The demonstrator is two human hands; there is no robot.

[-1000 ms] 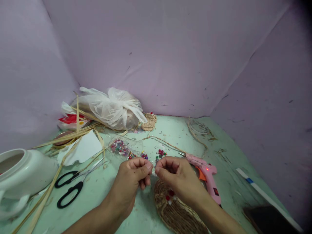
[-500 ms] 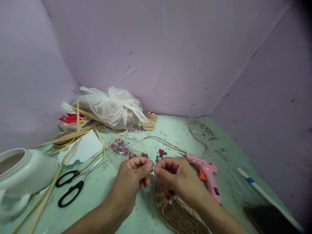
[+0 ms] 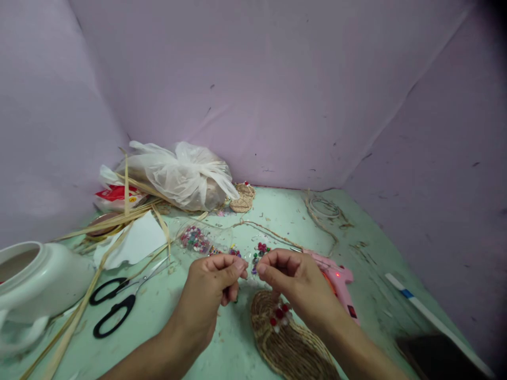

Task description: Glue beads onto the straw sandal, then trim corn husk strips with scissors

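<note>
Left hand: raised over the pale green table, thumb and forefinger pressed together, remaining fingers curled under.
Right hand: facing the left, thumb and forefinger tips likewise brought together; a narrow gap parts the two hands.
Pinch contents: we cannot tell whether anything fine sits between either pair of fingertips, the detail being too small.
Woven piece: brown, rounded at its upper end; we find it on the table, partly behind the right hand and forearm.
Bead cluster: red and white, on the woven piece, near its upper end.
Loose beads: red, green and purple, on the table just beyond the right fingertips.
Clear container: we count it beyond the left hand, mixed beads inside.
Glue gun: pink, a red light showing, lying partly behind the right hand.
Scissors: black-handled, blades apart, left of the left hand.
White pot: on its side at far left, beside pale fibre strips.
Plastic bag: white, knotted, against the back wall.
Small woven item: we list it just beside the bag, red bead on top.
</note>
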